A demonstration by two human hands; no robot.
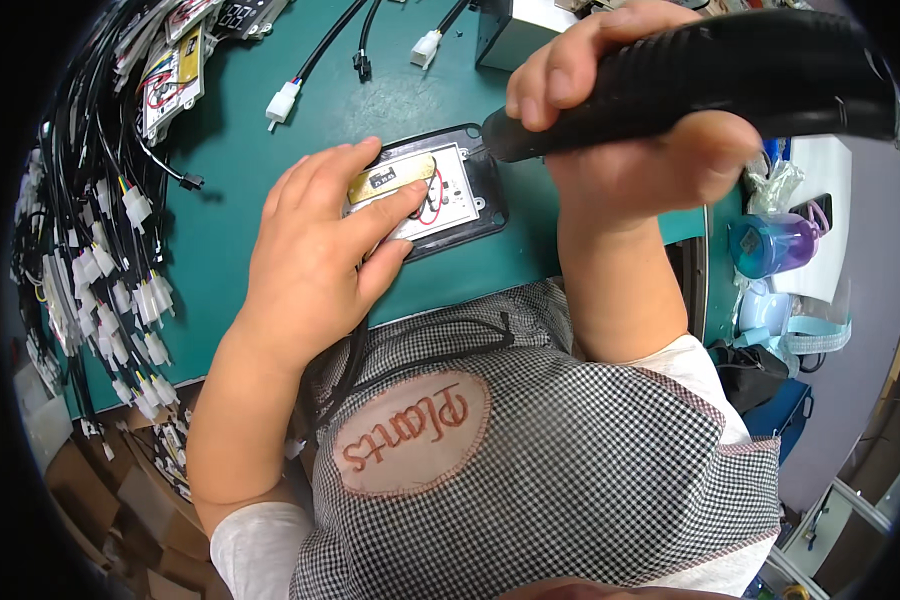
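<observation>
A shallow black plastic case with a white circuit board inside lies on the green work mat. On the board are a yellowish strip and red and black wires. My left hand lies across the left end of the case, index finger on the board, thumb by the near edge, the other fingers by the far edge. Wrapped in my right hand is a black electric screwdriver, tilted, its nose at the far right corner of the board. Its bit barely shows.
Bundles of black cables with white connectors hang along the left edge. Loose connectors lie beyond the case, and a metal box stands at the back. More circuit boards sit back left. A blue-purple cup is at the right.
</observation>
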